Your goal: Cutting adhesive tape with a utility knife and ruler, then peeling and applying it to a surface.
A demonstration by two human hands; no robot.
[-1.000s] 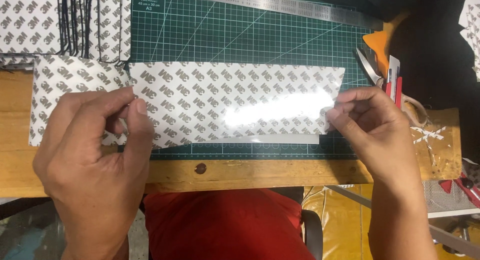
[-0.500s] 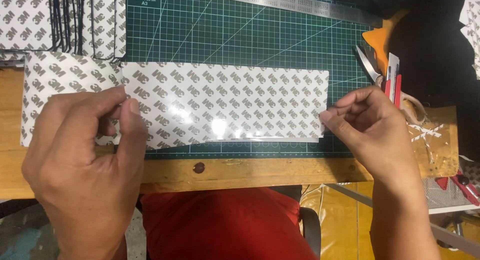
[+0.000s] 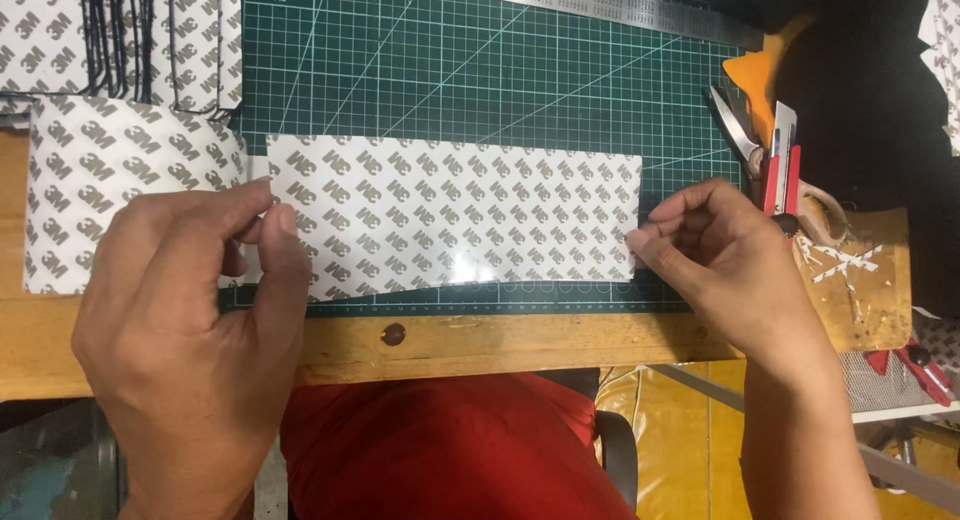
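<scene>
A long white sheet with a repeating grey printed pattern point(image 3: 455, 218) lies flat across a green cutting mat point(image 3: 480, 70). My left hand point(image 3: 195, 325) pinches the sheet's left end between thumb and forefinger. My right hand point(image 3: 725, 260) pinches its right edge with the fingertips. A wider curled piece of the same patterned sheet point(image 3: 110, 180) lies under and to the left of my left hand.
Stacked patterned pieces point(image 3: 110, 40) sit at the back left. A steel ruler point(image 3: 600, 5) lies along the mat's far edge. Scissors and a red-handled cutter point(image 3: 775, 150) rest right of the mat. The wooden table edge point(image 3: 480, 335) runs in front, with an orange scraper point(image 3: 760, 75) behind.
The strip has shifted slightly left and flattened on the mat. Both hands have kept their pinch on its ends, and the glare on the sheet has faded.
</scene>
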